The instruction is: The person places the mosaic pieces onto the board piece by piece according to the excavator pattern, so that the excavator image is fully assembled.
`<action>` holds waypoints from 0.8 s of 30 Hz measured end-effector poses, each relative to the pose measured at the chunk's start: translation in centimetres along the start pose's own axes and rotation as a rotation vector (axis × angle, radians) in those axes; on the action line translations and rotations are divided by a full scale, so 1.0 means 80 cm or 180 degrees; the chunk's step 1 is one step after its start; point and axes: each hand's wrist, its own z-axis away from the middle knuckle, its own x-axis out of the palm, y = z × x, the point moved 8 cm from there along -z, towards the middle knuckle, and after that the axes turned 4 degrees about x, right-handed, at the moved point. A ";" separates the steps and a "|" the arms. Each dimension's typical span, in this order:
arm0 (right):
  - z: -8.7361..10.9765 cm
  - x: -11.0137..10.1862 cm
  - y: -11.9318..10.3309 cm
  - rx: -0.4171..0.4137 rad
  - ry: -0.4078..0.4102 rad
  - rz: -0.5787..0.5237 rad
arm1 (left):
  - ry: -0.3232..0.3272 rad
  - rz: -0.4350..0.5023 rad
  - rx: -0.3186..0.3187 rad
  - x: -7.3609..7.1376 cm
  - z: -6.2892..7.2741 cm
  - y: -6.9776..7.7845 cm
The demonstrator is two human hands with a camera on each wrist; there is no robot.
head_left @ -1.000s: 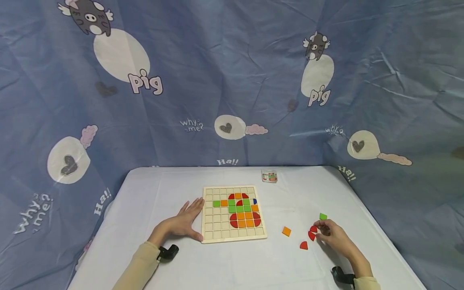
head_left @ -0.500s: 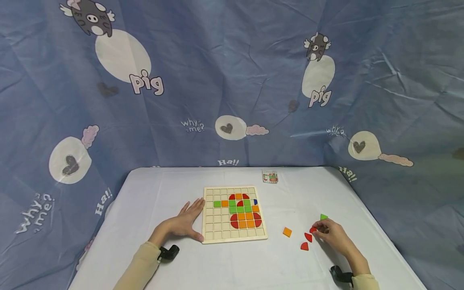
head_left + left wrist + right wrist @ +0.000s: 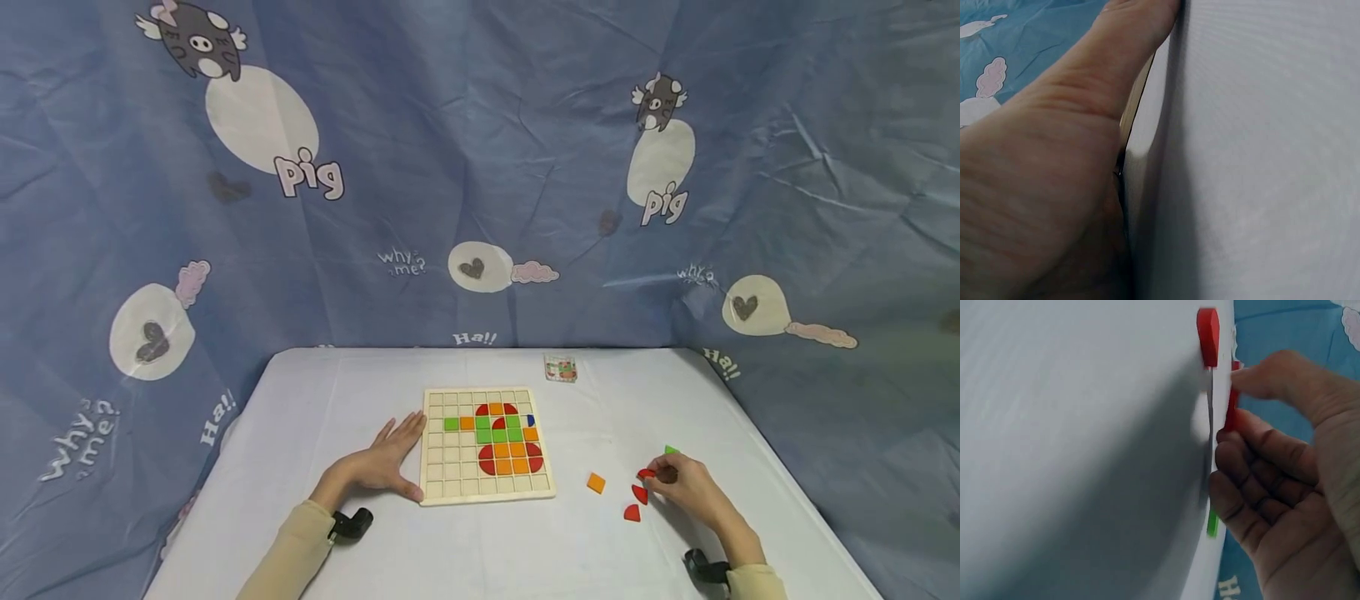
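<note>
My left hand (image 3: 378,465) lies spread at the left edge of a wooden grid board (image 3: 450,468), with thumb and fingertips at its rim. Green, orange, red and blue pieces sit in some of the board's cells. My right hand (image 3: 692,490) is over the right side of the table. Its thumb and index finger pinch a red quarter-round piece (image 3: 1232,403), its remaining fingers curled beneath. Two more red quarter-rounds lie just left of that hand, the nearer-to-hand red piece (image 3: 640,494) and a lower red piece (image 3: 632,513). Behind the hand, a green piece (image 3: 671,450) is partly hidden.
A loose orange square (image 3: 596,483) lies between the board and the red pieces. At the table's back stands or lies a small patterned card (image 3: 561,368). A blue printed cloth (image 3: 480,167) hangs behind the white table (image 3: 360,375).
The middle red piece has shifted left, away from the upper one. My right hand now pinches that upper red piece, which looks tilted. My left hand has stayed at the board.
</note>
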 end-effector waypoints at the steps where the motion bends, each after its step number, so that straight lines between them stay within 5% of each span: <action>1: -0.001 0.001 -0.003 -0.0007 0.0009 -0.0013 | -0.0007 0.0000 -0.0011 0.001 0.000 0.000; 8: -0.023 0.017 -0.062 -0.0352 0.0022 -0.0106 | 0.0018 0.0018 -0.0030 0.001 0.001 0.000; 17: -0.059 0.077 -0.211 -0.1388 -0.0382 -0.0089 | -0.0025 0.0043 -0.0064 0.002 0.003 -0.002; 24: -0.090 0.148 -0.311 -0.1797 -0.0803 0.0213 | -0.0017 0.0063 -0.0055 0.002 0.001 -0.004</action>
